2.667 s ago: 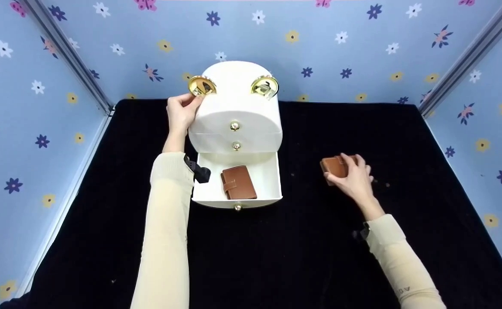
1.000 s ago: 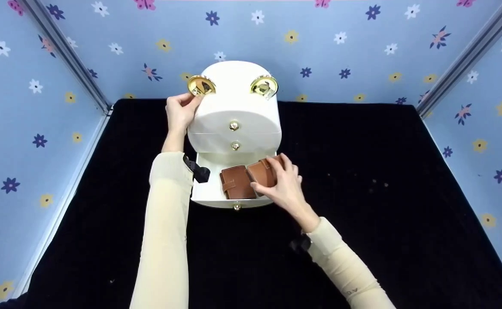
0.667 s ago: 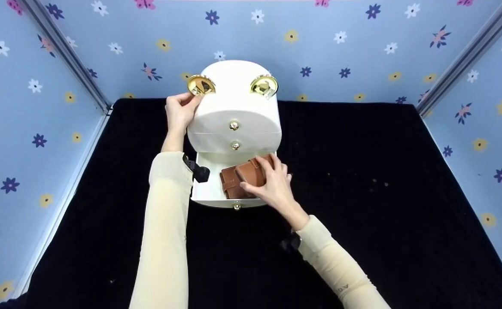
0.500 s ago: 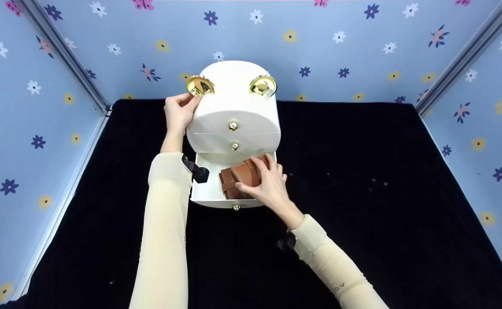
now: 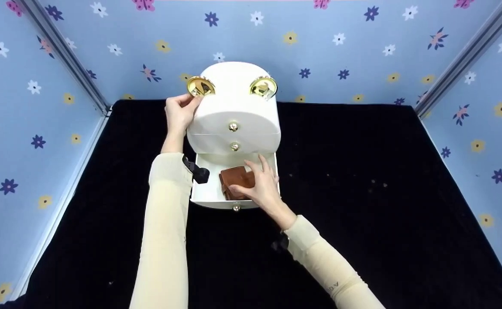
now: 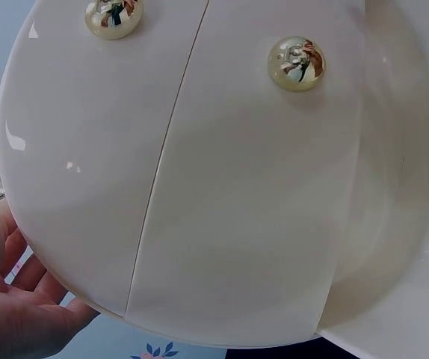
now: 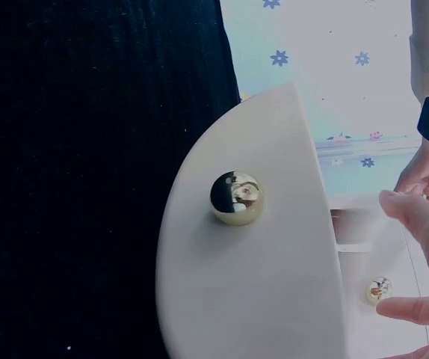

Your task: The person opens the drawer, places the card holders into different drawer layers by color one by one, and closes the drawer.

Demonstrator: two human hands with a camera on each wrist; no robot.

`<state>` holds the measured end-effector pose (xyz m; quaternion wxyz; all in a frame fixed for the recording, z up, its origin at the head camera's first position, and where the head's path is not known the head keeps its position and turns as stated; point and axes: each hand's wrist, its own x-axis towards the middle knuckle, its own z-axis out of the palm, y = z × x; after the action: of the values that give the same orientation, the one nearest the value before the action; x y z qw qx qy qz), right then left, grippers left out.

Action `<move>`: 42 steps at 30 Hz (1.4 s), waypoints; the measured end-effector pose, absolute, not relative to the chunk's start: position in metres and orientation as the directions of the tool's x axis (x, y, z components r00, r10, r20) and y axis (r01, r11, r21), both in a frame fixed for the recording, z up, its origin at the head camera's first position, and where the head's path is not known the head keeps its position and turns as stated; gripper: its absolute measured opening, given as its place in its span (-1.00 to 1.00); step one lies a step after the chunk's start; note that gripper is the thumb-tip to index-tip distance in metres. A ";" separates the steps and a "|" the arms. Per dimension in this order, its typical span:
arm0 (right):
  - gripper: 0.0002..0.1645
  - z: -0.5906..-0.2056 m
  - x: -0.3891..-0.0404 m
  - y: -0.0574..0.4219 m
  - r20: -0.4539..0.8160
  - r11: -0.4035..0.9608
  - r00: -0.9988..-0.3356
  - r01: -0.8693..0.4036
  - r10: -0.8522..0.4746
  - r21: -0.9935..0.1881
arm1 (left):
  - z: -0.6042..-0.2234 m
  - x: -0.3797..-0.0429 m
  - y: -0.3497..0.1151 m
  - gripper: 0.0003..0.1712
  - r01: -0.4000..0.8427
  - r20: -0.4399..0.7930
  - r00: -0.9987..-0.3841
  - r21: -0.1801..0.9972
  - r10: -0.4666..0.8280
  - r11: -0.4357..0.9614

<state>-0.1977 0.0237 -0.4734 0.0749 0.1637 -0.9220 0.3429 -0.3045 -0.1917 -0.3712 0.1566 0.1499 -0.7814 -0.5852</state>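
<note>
A white rounded drawer box (image 5: 235,103) with gold knobs and two gold discs stands on the black cloth. Its lowest drawer (image 5: 208,194) is pulled out. Inside lies a brown strapped leather wallet (image 5: 232,174), overlapped by a second wallet (image 5: 247,176) partly hidden under my right hand (image 5: 264,186). That hand hovers over the drawer, thumb and fingers spread apart; the right wrist view shows nothing between them. My left hand (image 5: 180,112) touches the box's left side just below a gold disc; in the left wrist view its fingers lie along the curved edge.
A black cloth (image 5: 354,206) covers the table around the box. Blue flowered panels (image 5: 328,51) close off the back and both sides, joined by grey metal corner posts (image 5: 68,56). A black wrist camera (image 5: 197,171) overhangs the drawer's left edge.
My right hand has brought the second wallet from the cloth at right into the drawer, onto the first one, and has let go of it. The left hand stays put.
</note>
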 end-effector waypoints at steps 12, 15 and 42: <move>-0.35 -0.472 -0.184 0.028 0.397 0.613 -0.859 -0.510 -0.323 -0.604 | -0.371 -0.305 -0.192 -0.67 -0.041 0.076 -0.908 0.962 -0.412 0.270; -0.39 -0.470 -0.178 0.028 0.443 0.593 -0.833 -0.550 -0.333 -0.589 | -0.370 -0.304 -0.192 -0.66 -0.041 0.077 -0.907 0.962 -0.413 0.270; -0.58 -0.496 -0.131 0.030 0.408 0.462 -0.844 -0.533 -0.347 -0.709 | -0.371 -0.305 -0.191 -0.65 -0.066 0.058 -0.906 0.959 -0.420 0.275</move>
<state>-0.1309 0.0304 -0.4957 0.1033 0.2590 -0.8488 0.4491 -0.3046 -0.1909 -0.3707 0.1521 0.1549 -0.7839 -0.5817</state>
